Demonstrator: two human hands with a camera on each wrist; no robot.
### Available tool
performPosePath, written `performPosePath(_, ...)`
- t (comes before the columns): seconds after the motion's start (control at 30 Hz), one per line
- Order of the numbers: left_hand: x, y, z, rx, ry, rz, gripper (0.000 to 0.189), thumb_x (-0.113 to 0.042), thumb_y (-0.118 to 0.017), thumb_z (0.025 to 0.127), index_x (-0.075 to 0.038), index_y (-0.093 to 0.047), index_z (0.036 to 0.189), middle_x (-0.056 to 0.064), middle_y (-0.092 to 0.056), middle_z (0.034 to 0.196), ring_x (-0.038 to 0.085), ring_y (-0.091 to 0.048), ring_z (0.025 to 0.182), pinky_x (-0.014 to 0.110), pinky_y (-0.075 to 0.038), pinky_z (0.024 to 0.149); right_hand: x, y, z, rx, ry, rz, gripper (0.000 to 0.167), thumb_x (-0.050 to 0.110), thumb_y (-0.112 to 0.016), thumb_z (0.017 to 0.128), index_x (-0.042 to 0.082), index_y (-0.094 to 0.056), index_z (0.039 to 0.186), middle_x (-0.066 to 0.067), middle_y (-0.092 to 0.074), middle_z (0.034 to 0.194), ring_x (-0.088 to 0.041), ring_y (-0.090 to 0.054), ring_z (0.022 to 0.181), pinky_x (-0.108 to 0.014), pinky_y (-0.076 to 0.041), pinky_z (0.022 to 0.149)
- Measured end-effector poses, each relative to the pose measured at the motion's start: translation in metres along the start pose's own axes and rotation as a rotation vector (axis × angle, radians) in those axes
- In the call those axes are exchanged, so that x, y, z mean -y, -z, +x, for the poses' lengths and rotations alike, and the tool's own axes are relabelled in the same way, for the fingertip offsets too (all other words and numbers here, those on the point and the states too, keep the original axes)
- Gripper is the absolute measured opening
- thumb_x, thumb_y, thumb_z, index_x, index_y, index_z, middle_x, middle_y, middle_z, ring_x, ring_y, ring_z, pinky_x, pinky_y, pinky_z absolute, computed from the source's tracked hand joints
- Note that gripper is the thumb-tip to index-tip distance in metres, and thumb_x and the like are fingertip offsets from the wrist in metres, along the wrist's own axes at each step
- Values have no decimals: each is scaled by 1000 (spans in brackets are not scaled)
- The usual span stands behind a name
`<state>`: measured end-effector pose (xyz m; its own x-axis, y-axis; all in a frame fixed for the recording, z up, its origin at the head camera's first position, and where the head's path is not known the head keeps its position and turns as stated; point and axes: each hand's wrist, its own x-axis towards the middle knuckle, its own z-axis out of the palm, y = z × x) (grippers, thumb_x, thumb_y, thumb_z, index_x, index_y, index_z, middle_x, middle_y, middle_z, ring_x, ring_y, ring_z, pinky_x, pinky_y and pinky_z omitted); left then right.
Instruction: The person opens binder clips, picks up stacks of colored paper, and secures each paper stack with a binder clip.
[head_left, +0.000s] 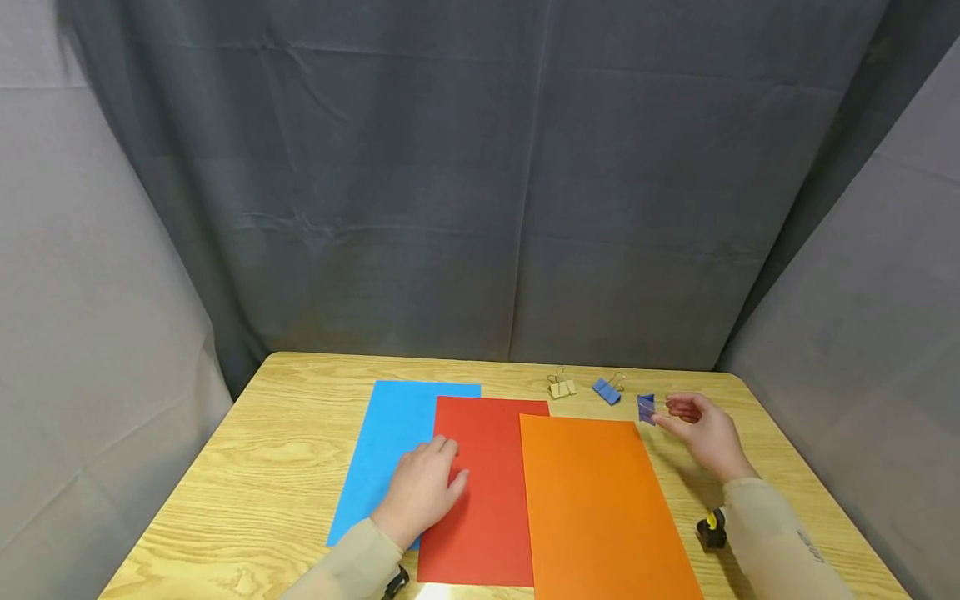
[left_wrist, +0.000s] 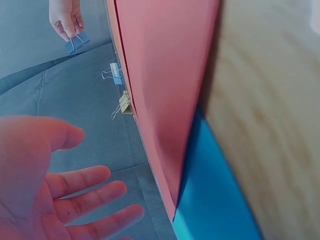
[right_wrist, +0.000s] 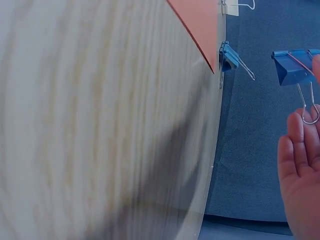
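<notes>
My right hand (head_left: 705, 429) pinches a blue binder clip (head_left: 647, 408) by its wire handles, lifted above the table at the right. The right wrist view shows this clip (right_wrist: 291, 69) with one handle against the fingertips. Over the red sheet (head_left: 495, 517) is my left hand (head_left: 422, 490), its fingers extended and holding nothing; the left wrist view shows the palm (left_wrist: 20, 180) apart from the paper. The red sheet overlaps a blue sheet (head_left: 375, 467) on its left. An orange sheet (head_left: 600, 508) lies over the red sheet's right edge.
Along the table's back lie a pale yellow binder clip (head_left: 562, 389) and a second blue binder clip (head_left: 607, 392). Grey curtains (head_left: 412, 208) enclose the wooden table (head_left: 247, 483) at the back and sides. A black wrist device (head_left: 712, 530) sits by the right sleeve.
</notes>
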<state>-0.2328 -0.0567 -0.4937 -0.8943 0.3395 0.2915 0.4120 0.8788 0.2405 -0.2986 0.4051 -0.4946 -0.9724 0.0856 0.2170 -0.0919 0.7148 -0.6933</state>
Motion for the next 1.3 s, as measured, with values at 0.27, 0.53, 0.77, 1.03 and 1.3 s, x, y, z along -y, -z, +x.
performPosePath(0.27, -3, 1, 1, 8, 1, -2, 30, -32, -72, 96, -7, -68, 110, 4, -65, 99, 21, -62, 79, 40, -55, 73, -2, 0, -3, -26, 30, -50, 61, 44, -77, 92, 0, -60, 130, -21, -67, 122, -40, -64, 114, -48, -52, 97)
performPosePath(0.53, -5, 0, 2, 3, -13, 9, 29, -33, -72, 96, -7, -68, 109, 4, -65, 98, 21, -63, 80, 41, -55, 71, -4, 0, -5, -41, 64, -67, 54, 41, -79, 90, 2, -64, 124, -20, -71, 119, -31, -65, 104, -23, -53, 85)
performPosePath(0.77, -8, 0, 4, 8, -12, -1, 30, -32, -72, 96, -7, -69, 110, 4, -66, 99, 21, -63, 81, 41, -56, 74, -3, 2, -7, -61, 80, -81, 49, 37, -82, 89, 3, -67, 121, -19, -72, 116, -22, -65, 99, -8, -46, 76)
performPosePath(1.03, -15, 3, 10, 20, -11, 10, 32, -34, -72, 96, -8, -68, 114, 4, -67, 103, 20, -63, 86, 41, -56, 77, -1, 4, -9, -79, 81, -83, 44, 32, -83, 88, 4, -69, 119, -18, -73, 115, 6, -57, 91, -10, -49, 74)
performPosePath(1.3, -26, 6, 25, 21, -53, 46, 33, -35, -72, 96, -8, -67, 115, 4, -67, 104, 19, -63, 85, 38, -57, 77, -1, 3, -10, -70, 70, -86, 46, 34, -82, 89, 4, -68, 121, -18, -73, 115, -15, -65, 96, -11, -50, 74)
